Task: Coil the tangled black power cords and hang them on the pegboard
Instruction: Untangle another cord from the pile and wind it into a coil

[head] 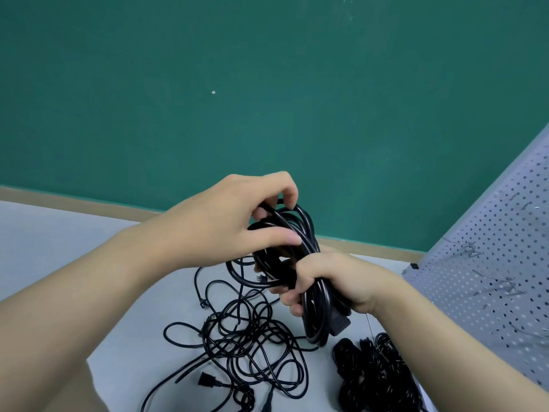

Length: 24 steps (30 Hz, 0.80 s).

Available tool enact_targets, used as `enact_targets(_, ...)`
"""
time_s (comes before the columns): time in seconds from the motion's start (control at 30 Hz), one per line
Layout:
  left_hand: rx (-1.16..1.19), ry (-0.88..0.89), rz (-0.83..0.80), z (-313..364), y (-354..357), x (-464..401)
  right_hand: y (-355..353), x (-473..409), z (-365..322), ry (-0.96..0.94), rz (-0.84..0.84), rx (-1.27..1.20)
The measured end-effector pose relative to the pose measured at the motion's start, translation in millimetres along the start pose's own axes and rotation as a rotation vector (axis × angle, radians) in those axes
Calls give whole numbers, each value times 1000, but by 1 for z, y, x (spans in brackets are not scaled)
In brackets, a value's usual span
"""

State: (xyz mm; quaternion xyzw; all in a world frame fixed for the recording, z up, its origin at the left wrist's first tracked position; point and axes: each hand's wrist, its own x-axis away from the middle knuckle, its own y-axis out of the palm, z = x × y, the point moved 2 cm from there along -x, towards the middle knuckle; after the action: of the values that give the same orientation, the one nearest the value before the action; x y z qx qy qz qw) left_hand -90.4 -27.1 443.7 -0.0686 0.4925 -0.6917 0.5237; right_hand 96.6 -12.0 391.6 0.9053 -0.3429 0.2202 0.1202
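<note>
We held a half-wound black power cord [300, 248] above the pale tabletop [59, 239], both of our bare hands busy with it. Our right hand [335, 281] was clenched around the middle of the bundle, fingers wrapped tight over the gathered loops, with the lower end of the coil and a chunky black connector [340, 321] hanging just below the fist. Our left hand [237, 221] gripped the upper end — thumb pressed across the strands and the curled fingers hooked over the top of the loops. A loose length of the same cord sagged in a wide arc beneath the left hand, toward the table.

On the table below lay the tangled cords [249, 352], a sprawl of thin black loops crossing one another, with a plug [208, 382] showing at the near edge of the heap. To the right of the tangle sat a dark pile of bundled cords [374, 373], close to the foot of the grey pegboard [490, 233].

The pegboard leaned in from the right — its metal hooks [472, 251] bare of any cord. Behind everything stood a green wall [267, 84] with a tan strip along its base.
</note>
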Motion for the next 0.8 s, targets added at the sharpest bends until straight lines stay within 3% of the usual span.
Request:
enact_targets(0.17, 300, -116, -53, -13, -3, -2, 6, 5, -2, -18, -175, -207)
enact_targets(0.27, 419, -189, 21, -27, -7, -5, 9, 12, -12, -149, -302, -307)
enact_targets(0.37, 434, -278, 20, -39, -1, -4, 5, 19, -23, -319, -297, -404)
enact_targets(0.57, 460, -392, -75, -40, 20, -2, -11, 19, -29, -553, 28, -515)
enact_targets(0.8, 654, -467, -227, -10, 47, -5, -15, 10, -19, -537, 317, -365)
